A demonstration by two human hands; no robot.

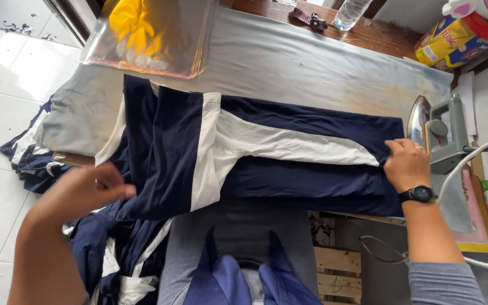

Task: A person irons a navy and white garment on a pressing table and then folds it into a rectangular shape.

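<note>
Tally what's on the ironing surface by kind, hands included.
Hands: 2, left hand and right hand, both gripping the garment
Navy-and-white garment: 1
Electric iron, upright: 1
Clear plastic bag with yellow contents: 1
Plastic water bottle: 1
Total: 6

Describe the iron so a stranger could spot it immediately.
Start at the long grey padded ironing table and follow it to the end by the person's right hand. The iron stands there upright on its heel, the only metal thing nearby, shiny soleplate facing the navy-and-white garment.
</note>
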